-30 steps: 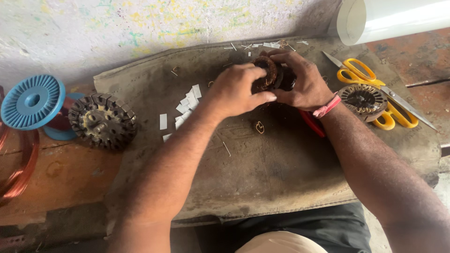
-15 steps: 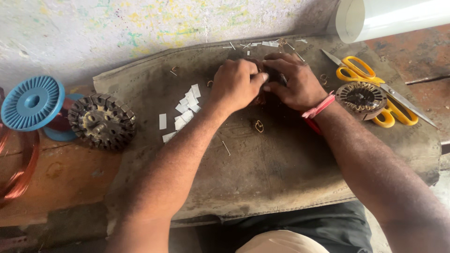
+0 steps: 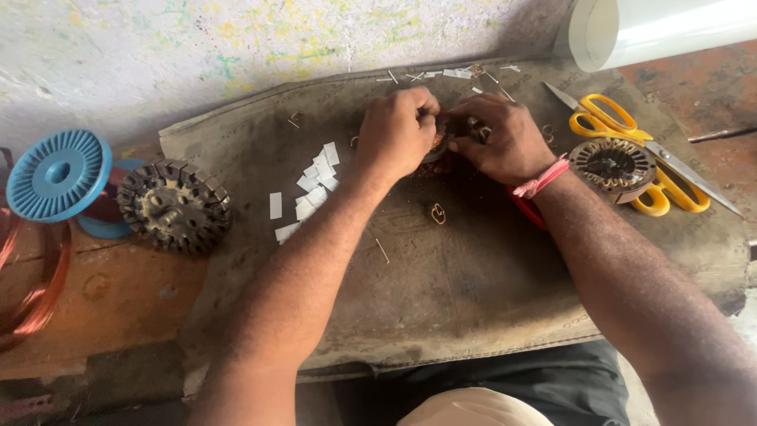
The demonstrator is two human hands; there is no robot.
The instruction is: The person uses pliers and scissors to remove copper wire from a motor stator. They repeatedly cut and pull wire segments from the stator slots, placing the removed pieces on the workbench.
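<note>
While both our hands pinch the small wound stator (image 3: pixel 449 140) between them, left hand (image 3: pixel 398 130) and right hand (image 3: pixel 505 138) pressed shut on it, we're mid slot-work. Next likely needs a paper strip (image 3: pixel 315 181), left of the grip.

A small wound core (image 3: pixel 445 142) is gripped by both hands on a worn mat (image 3: pixel 473 276).
It is clasped between the left hand (image 3: pixel 398 130) and the right hand (image 3: pixel 505 142); yellow scissors (image 3: pixel 631 134) are seen nearby.

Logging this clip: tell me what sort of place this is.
Probably a small motor-rewinding workshop: a slotted stator core, a blue wire spool beside copper wire, and both hands holding a round wound part.
</note>
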